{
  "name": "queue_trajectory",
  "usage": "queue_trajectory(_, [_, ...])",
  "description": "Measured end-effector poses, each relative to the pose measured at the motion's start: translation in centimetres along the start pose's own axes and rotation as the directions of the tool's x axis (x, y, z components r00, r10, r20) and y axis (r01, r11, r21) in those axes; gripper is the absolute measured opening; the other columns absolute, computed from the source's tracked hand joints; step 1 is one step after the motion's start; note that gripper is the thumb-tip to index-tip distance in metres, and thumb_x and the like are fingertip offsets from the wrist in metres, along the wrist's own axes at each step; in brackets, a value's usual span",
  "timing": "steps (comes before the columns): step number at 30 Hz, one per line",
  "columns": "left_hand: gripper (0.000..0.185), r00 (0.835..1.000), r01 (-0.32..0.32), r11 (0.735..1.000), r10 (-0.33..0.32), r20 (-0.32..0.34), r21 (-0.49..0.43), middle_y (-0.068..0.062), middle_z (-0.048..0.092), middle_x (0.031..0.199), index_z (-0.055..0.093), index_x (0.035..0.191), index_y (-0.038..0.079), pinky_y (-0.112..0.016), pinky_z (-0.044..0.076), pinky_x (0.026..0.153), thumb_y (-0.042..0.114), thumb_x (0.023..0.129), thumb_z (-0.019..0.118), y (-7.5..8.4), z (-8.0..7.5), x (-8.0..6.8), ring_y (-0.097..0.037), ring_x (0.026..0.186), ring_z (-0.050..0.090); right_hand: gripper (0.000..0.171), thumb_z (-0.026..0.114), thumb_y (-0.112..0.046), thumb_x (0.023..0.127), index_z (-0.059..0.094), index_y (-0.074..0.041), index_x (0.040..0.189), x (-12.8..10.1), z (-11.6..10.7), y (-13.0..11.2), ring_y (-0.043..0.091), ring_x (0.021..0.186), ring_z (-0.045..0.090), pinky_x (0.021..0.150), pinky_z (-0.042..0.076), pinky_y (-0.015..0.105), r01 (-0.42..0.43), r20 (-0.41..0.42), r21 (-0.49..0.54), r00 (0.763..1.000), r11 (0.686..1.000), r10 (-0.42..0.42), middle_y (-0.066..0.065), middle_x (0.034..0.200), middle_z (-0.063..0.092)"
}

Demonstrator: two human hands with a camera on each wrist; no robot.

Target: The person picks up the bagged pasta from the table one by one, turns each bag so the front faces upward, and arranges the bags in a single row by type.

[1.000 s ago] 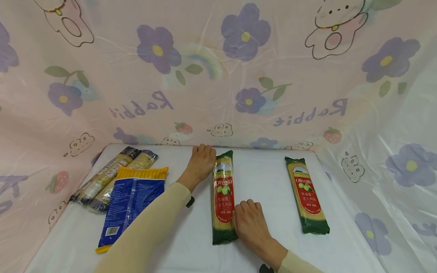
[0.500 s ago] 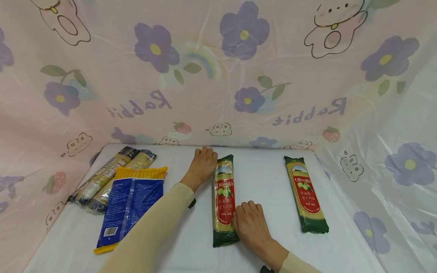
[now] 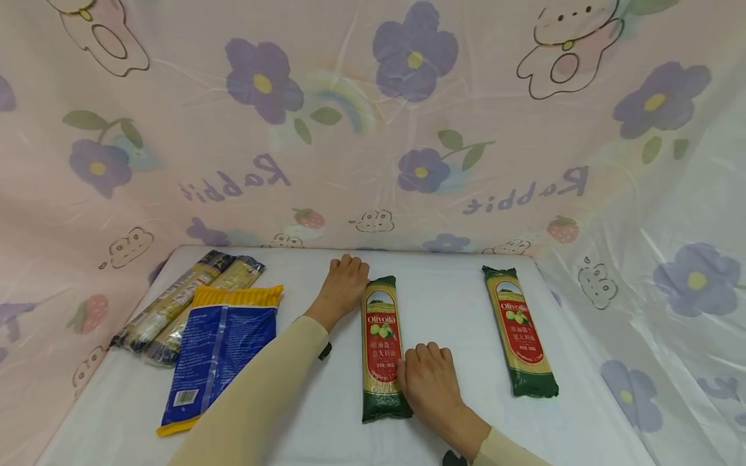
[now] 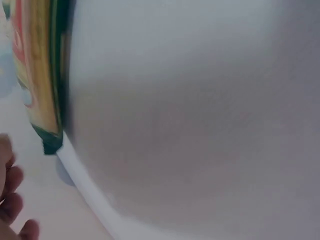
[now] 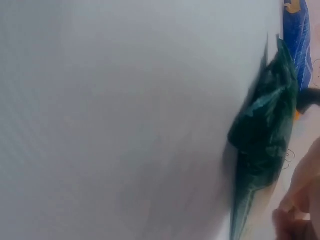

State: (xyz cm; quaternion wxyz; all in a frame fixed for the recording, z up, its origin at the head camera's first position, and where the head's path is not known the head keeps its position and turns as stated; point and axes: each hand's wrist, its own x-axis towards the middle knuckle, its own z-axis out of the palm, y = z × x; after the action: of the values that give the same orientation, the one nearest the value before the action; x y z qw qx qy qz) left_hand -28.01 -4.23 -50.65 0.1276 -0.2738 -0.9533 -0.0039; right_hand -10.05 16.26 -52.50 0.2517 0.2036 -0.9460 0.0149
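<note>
A green-and-gold pack of spaghetti (image 3: 381,349) with a red label lies in the middle of the white table. My left hand (image 3: 342,285) is at its far left corner, fingers loosely bent. In the left wrist view, a gap shows between those fingers (image 4: 12,180) and the green end; the thumb is hidden. My right hand (image 3: 430,382) holds the near right edge with curled fingers, the thumb mostly hidden. From the right wrist, the crumpled green end (image 5: 267,110) is visible beside the fingers. A second, matching pack of spaghetti (image 3: 520,333) lies apart on the right.
At the left, a blue bag with yellow ends (image 3: 224,349) partly overlaps two long clear packs of noodles (image 3: 175,301), (image 3: 236,275). My left forearm passes over the blue bag's near right part. A patterned curtain (image 3: 373,129) rises behind the white table (image 3: 449,291).
The middle pack's far end has come down and nearer, and its label faces up more flatly. My left hand has shifted slightly nearer; my right hand has hardly moved.
</note>
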Motion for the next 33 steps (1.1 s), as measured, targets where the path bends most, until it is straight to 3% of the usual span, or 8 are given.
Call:
queue_trajectory(5, [0.041, 0.982, -0.06, 0.995, 0.072, 0.172, -0.077, -0.009, 0.064, 0.137, 0.065, 0.136, 0.011, -0.053, 0.046, 0.108, 0.042, 0.109, 0.058, 0.8, -0.7, -1.6, -0.03, 0.13, 0.054, 0.035, 0.074, -0.036, 0.096, 0.058, -0.01, 0.08, 0.4, 0.4, -0.5, 0.024, 0.075, 0.048, 0.071, 0.041, 0.04, -0.051, 0.071, 0.024, 0.996, 0.998, 0.049, 0.004, 0.074, 0.049])
queue_trajectory(8, [0.056, 0.962, -0.07, 0.992, 0.095, 0.257, -0.105, -0.006, 0.057, 0.15, 0.058, 0.148, 0.015, -0.053, 0.043, 0.113, 0.054, 0.107, 0.054, 1.4, -0.8, -2.4, -0.03, 0.141, 0.049, 0.043, 0.072, -0.044, 0.097, 0.068, -0.002, 0.106, 1.0, 1.0, -1.3, 0.032, 0.099, 0.059, 0.089, 0.049, 0.049, -0.065, 0.138, 0.046, 0.989, 0.997, 0.058, 0.013, 0.101, 0.065])
queue_trajectory(11, [0.065, 0.952, -0.065, 0.993, 0.091, 0.292, -0.099, -0.004, 0.051, 0.158, 0.05, 0.156, 0.016, -0.055, 0.04, 0.116, 0.059, 0.107, 0.049, 1.8, -0.7, -3.0, -0.03, 0.148, 0.044, 0.06, 0.067, -0.048, 0.101, 0.063, 0.002, 0.134, 1.9, 1.6, -2.3, 0.041, 0.126, 0.057, 0.107, 0.047, 0.058, -0.078, 0.228, 0.077, 0.972, 0.994, 0.059, 0.022, 0.134, 0.062])
queue_trajectory(14, [0.06, 0.951, -0.059, 0.995, 0.081, 0.3, -0.081, -0.003, 0.046, 0.163, 0.046, 0.16, 0.016, -0.055, 0.04, 0.118, 0.05, 0.111, 0.047, 2.0, -0.5, -3.6, -0.029, 0.151, 0.041, 0.064, 0.061, -0.045, 0.104, 0.055, 0.001, 0.147, 2.8, 2.0, -3.4, 0.049, 0.141, 0.048, 0.112, 0.042, 0.066, -0.091, 0.312, 0.119, 0.949, 0.989, 0.05, 0.024, 0.152, 0.053])
queue_trajectory(19, [0.05, 0.942, -0.037, 0.996, 0.063, 0.331, -0.083, -0.004, 0.043, 0.166, 0.043, 0.162, 0.015, -0.059, 0.039, 0.119, 0.028, 0.113, 0.048, 2.0, -1.1, -4.8, -0.03, 0.154, 0.039, 0.062, 0.055, -0.034, 0.104, 0.047, -0.002, 0.156, 3.5, 2.5, -4.6, 0.052, 0.153, 0.032, 0.113, 0.037, 0.072, -0.123, 0.43, 0.14, 0.901, 0.982, 0.051, 0.022, 0.164, 0.042])
queue_trajectory(22, [0.048, 0.936, -0.019, 0.994, 0.055, 0.348, -0.108, -0.006, 0.047, 0.163, 0.047, 0.159, 0.014, -0.062, 0.038, 0.118, 0.027, 0.112, 0.051, 1.7, -2.0, -5.7, -0.031, 0.153, 0.041, 0.067, 0.056, -0.032, 0.101, 0.042, -0.002, 0.16, 3.7, 2.6, -4.8, 0.05, 0.157, 0.024, 0.111, 0.036, 0.076, -0.159, 0.48, 0.126, 0.874, 0.979, 0.08, 0.019, 0.168, 0.037])
queue_trajectory(27, [0.045, 0.927, 0.013, 0.992, 0.035, 0.375, -0.126, -0.008, 0.051, 0.161, 0.055, 0.153, 0.012, -0.063, 0.035, 0.121, 0.029, 0.111, 0.055, 0.2, -3.7, -7.4, -0.031, 0.154, 0.041, 0.07, 0.058, -0.029, 0.1, 0.039, 0.001, 0.16, 3.6, 2.5, -3.8, 0.05, 0.158, 0.022, 0.111, 0.04, 0.072, -0.193, 0.49, 0.107, 0.864, 0.975, 0.117, 0.02, 0.168, 0.036])
queue_trajectory(33, [0.043, 0.933, 0.046, 0.99, 0.006, 0.361, -0.134, -0.015, 0.051, 0.159, 0.057, 0.15, 0.006, -0.067, 0.032, 0.121, 0.025, 0.111, 0.056, -3.6, -6.0, -10.4, -0.037, 0.154, 0.039, 0.07, 0.057, -0.031, 0.103, 0.036, 0.002, 0.161, 2.9, 2.6, -1.2, 0.049, 0.159, 0.02, 0.115, 0.036, 0.071, -0.217, 0.498, 0.105, 0.856, 0.971, 0.137, 0.021, 0.17, 0.032])
